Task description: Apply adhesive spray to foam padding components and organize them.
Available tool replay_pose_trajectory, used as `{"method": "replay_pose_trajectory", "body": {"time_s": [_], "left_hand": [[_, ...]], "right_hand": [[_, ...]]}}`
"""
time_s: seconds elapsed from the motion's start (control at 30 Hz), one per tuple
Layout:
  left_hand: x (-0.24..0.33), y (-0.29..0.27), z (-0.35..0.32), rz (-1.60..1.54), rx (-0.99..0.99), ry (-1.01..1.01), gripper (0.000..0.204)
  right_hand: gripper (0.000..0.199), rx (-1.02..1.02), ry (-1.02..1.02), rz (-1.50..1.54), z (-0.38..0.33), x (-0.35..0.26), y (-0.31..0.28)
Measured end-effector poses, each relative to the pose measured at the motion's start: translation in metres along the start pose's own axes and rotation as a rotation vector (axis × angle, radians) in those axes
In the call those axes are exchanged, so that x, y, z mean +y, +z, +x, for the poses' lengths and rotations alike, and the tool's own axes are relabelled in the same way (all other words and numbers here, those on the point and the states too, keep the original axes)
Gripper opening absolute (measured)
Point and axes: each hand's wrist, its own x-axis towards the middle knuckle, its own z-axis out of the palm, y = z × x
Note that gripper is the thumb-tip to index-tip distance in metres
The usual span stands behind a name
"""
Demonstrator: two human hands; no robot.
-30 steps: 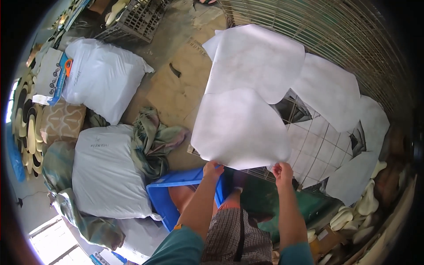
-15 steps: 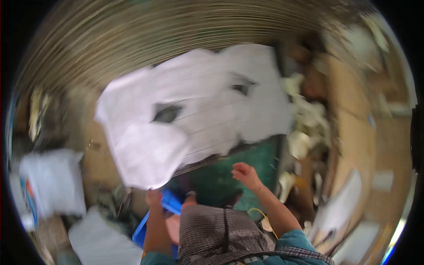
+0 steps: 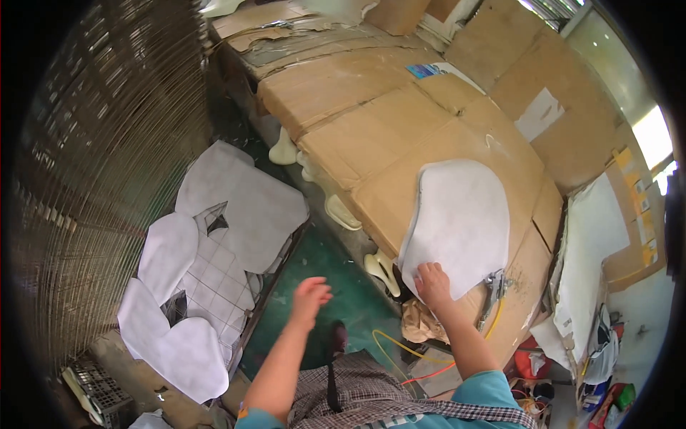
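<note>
A pale grey-white panel with rounded corners (image 3: 464, 207) lies on the cardboard-covered table to my right; its left edge looks thick or layered. My right hand (image 3: 434, 283) is at the panel's near corner, fingers on the top face and closed over the edge. My left hand (image 3: 311, 297) hangs in the air above the green floor, its fingers loosely bent and apart, holding nothing. Over to the left, several similar pale panels (image 3: 243, 207) are spread on a low surface with a grid of lines (image 3: 214, 268). A spray gun (image 3: 494, 287) lies beside the table panel, near my right hand.
The cardboard-covered table (image 3: 400, 136) stretches away at the right. Cream moulded pieces (image 3: 341, 213) sit along its side. Yellow hose (image 3: 391, 337) loops near my feet over the green floor (image 3: 286, 322). Many thin strands (image 3: 121, 179) line the left. Crumpled brown paper (image 3: 421, 322) lies under my right forearm.
My view has swung right, from the spread panels to the table. My right hand has gone from above the floor to the table panel. My left hand has left the spread panels' edge.
</note>
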Motion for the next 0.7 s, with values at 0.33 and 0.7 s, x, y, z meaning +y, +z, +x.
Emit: {"method": "replay_pose_trajectory", "body": {"time_s": [0.33,0.7], "left_hand": [[-0.051,0.167,0.017,0.069,-0.347,0.038,0.045],[-0.017,0.204,0.016,-0.165,-0.227,0.15,0.049]], "right_hand": [[0.011,0.239,-0.114,0.581,0.029,0.006,-0.036],[0.003,-0.152,0.106,1.366,0.041,0.037,-0.057]]}}
